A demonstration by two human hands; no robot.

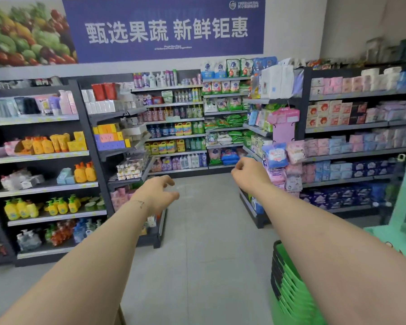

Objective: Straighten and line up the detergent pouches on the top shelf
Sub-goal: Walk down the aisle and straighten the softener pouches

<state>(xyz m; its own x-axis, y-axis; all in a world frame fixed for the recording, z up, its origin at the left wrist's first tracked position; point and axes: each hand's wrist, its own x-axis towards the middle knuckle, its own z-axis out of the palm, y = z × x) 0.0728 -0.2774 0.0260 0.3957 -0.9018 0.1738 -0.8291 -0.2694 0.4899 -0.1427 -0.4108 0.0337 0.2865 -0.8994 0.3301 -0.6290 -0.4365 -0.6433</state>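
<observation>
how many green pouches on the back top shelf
2. One green plastic detergent pouch stands right of the white-and-blue pouches; the second green pouch is beside it, left of the blue pouches. More may hide behind.

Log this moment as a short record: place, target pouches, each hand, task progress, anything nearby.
place: shop aisle, shelving on both sides and across the far end
pouches: detergent pouches stand in a row on the top shelf at the far end; too distant to judge alignment
left hand: left hand held out ahead, fingers loosely curled, holds nothing
right hand: right hand held out ahead, loosely curled, holds nothing
progress: pouches not yet touched
nearby: stack of green baskets at lower right
</observation>
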